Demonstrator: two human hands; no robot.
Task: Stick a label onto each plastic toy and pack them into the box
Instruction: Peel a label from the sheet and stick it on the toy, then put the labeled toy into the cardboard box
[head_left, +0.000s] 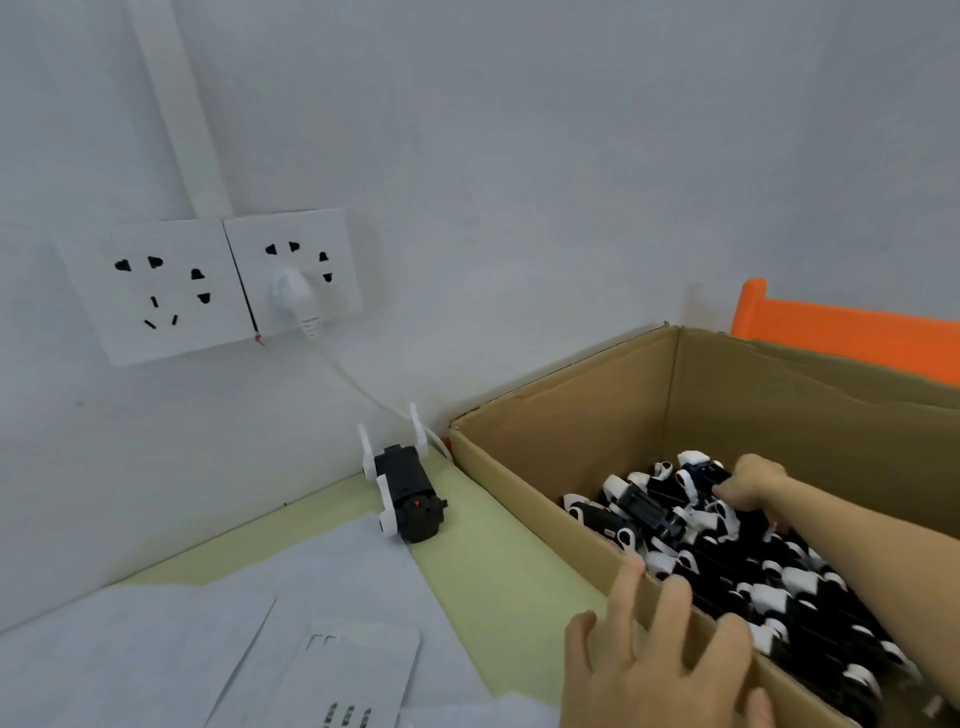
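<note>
Two white wall sockets (208, 286), white plug (293, 291) in the right one, orange plastic piece (841, 332) behind.

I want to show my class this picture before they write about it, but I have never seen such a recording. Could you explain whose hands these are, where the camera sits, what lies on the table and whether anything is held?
There is no machine here: a person wears one camera on the head, looking forward and down, so you see their own two hands. The right hand reaches into a cardboard box full of black-and-white plastic toys, its fingers curled on one toy at the top of the pile. The left hand rests with fingers spread on the box's near edge, holding nothing. One more toy stands on the green table by the wall, beside white paper sheets. A plug sits in a wall socket.
</note>
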